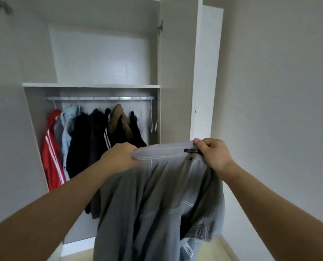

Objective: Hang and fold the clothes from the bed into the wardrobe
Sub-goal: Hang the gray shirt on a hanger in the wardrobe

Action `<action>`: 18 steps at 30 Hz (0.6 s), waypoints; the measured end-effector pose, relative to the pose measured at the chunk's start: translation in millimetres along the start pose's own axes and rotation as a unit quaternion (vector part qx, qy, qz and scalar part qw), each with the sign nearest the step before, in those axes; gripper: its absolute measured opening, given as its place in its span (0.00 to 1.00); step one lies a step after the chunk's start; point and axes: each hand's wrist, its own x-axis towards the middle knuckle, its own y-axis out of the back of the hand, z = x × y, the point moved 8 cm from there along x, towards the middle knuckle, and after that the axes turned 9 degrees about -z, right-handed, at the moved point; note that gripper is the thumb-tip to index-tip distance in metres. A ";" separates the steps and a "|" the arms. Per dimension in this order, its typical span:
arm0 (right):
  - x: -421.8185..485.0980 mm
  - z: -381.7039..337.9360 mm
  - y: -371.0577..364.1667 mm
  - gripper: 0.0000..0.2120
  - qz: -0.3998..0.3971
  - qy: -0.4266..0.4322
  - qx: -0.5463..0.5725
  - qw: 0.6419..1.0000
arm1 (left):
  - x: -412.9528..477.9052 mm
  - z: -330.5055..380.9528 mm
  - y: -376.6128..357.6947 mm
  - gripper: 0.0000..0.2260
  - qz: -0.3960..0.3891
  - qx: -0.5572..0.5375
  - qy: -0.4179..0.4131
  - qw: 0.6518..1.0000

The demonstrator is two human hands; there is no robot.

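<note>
Holding up a grey garment point(156, 204) right in front of the open wardrobe point(34, 119), both bare arms stretched forward and a bit bent at the elbow; gripping one end of the waistband with the left hand point(119, 157), fingers curled round a bunch of cloth; pinching the other end with the right hand point(213, 155), thumb pressed on the top edge and the rest of the fingers wrapped behind; so both hands closed on fabric, with the band pulled fairly straight between them.

Looks like heavy denim-type cotton, mid grey with pale contrast stitching along the seams; has a small black label point(192, 151) sewn just by the right thumb and a white care tag point(188, 251) dangling low down; drops in loose, soft folds below the hands.

Behind that, a round metal rail point(100, 98) under a flat white shelf point(91, 85); loaded with a shiny red jacket point(51, 153) with white stripes, a pale blue piece point(68, 125), several black clothes point(89, 144) and a brown one point(119, 119); couple of bare white hangers point(153, 119) at the right end; smooth grey door point(175, 72) swung open beside it.
</note>
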 end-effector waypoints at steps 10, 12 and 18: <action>141.6 27.8 -87.1 0.21 -0.091 0.026 0.072 0.993 | 77.7 -111.3 6.5 0.07 0.044 -0.473 0.203 0.856; 164.9 40.8 -104.4 0.22 -0.105 0.007 0.088 0.991 | 88.6 -121.2 5.1 0.08 0.050 -0.548 0.220 0.806; 224.9 58.5 -171.7 0.16 -0.153 -0.028 0.151 0.976 | 112.8 -156.3 -4.1 0.10 0.089 -0.623 0.265 0.731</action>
